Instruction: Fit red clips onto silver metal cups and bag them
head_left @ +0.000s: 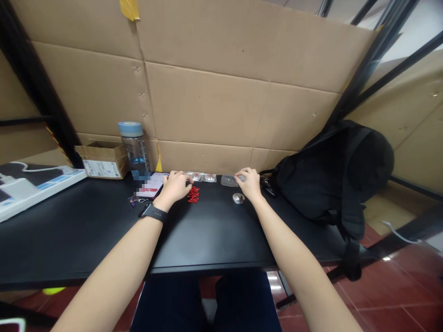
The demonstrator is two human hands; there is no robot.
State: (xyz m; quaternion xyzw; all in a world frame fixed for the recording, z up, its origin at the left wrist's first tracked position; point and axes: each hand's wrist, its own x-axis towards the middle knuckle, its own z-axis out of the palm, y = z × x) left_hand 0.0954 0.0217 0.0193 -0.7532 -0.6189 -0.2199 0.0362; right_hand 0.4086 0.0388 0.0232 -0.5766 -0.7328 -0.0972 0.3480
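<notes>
Forearms (107, 269) cross the tabletop's (207, 240) front edge; near its back, half-curled left hand (176, 184) is beside red pieces (194, 194), half-curled right hand (249, 183) at clear case (227, 181); grips I cannot tell.

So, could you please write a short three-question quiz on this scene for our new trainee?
1. Fill in the blank: the black watch is worn on the ____ wrist.
2. True or false: the red pieces lie beside the left hand.
3. Which of these is nearest to the fingertips of the right hand?
A) the cardboard box
B) the clear plastic piece
C) the power strip

Key: 1. left; 2. true; 3. B
</notes>
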